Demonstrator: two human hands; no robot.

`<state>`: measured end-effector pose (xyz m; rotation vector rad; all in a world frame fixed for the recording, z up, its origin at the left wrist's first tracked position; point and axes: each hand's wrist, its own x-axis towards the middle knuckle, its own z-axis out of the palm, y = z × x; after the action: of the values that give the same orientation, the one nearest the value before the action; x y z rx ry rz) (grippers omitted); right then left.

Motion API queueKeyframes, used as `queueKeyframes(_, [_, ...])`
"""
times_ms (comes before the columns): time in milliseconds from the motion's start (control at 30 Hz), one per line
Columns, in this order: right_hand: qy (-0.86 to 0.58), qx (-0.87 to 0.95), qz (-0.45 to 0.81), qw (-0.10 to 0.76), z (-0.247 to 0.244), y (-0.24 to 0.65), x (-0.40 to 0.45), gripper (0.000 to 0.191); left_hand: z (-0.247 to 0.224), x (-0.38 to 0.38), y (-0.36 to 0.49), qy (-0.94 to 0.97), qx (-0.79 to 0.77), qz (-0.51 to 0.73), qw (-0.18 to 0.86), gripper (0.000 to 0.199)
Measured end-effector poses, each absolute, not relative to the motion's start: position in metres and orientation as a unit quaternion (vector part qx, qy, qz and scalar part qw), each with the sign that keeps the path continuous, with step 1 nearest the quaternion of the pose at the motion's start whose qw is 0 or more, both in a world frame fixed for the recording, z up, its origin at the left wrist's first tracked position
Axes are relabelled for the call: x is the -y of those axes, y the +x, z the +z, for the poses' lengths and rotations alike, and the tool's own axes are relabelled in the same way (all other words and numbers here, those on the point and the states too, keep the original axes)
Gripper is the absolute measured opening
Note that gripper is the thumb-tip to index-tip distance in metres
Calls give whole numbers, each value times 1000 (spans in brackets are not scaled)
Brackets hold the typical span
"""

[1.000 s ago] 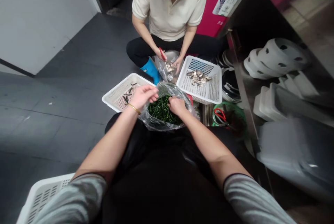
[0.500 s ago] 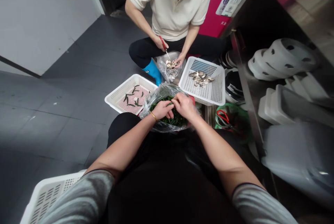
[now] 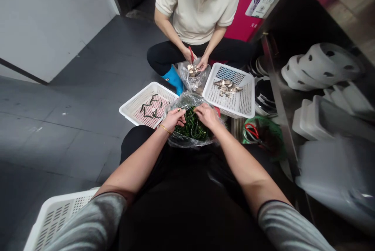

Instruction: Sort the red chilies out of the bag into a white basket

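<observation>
A clear plastic bag (image 3: pixel 191 142) full of long, thin, dark green peppers (image 3: pixel 195 126) sits open in front of my lap. Over its left side, my left hand (image 3: pixel 175 119) has thumb and fingertips pinched together; whatever is between them is too small to name. My right hand (image 3: pixel 207 116) is pinched at the bag's right side, its fingertips close above the peppers, and what they grip is hidden. Left of the bag, a white perforated basket (image 3: pixel 131 106) with a pinkish bottom holds several loose green peppers (image 3: pixel 150 107).
Opposite me sits a person (image 3: pixel 199 13) cutting mushrooms with red-handled scissors (image 3: pixel 191 54) over another bag. Cut mushrooms (image 3: pixel 227 87) lie in a second white basket (image 3: pixel 246 102). Red-handled scissors (image 3: pixel 251 130) rest by a green container at right. Shelves with white containers (image 3: pixel 319 65) stand beyond.
My hands were together over the bag and have parted, the left moving left, uncovering more peppers. The other person's scissors have moved down to the mushrooms.
</observation>
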<state>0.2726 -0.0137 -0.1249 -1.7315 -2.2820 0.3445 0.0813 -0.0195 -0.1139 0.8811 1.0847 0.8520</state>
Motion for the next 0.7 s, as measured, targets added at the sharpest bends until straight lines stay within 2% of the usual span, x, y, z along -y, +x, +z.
queueKeyframes(67, [-584,784,140,158,-115,282,15,23,-117,20,85,418,-496,382,658,32])
queueKeyframes(233, [-560,801,174,117,-94,280,28,18,-125,20,94,598,-485,327,547,22])
queueKeyframes(333, [-542,795,208,179,-88,271,34,17,-122,22,95,673,-456,290,505,18])
queueKeyframes(400, [-544,761,256,242,-88,268,35,19,-115,26,96,671,-431,302,522,22])
queueKeyframes(467, [-556,726,284,288,-88,266,34,22,-106,33,99,625,-404,317,589,29])
queueKeyframes(533, [-585,711,241,307,-90,265,33,24,-98,42,103,549,-391,317,667,34])
queueKeyframes(600, [-620,717,162,274,-93,263,34,24,-92,48,106,472,-399,316,720,36])
queueKeyframes(700, [-639,750,141,101,-102,256,37,24,-91,47,104,400,-427,354,729,38])
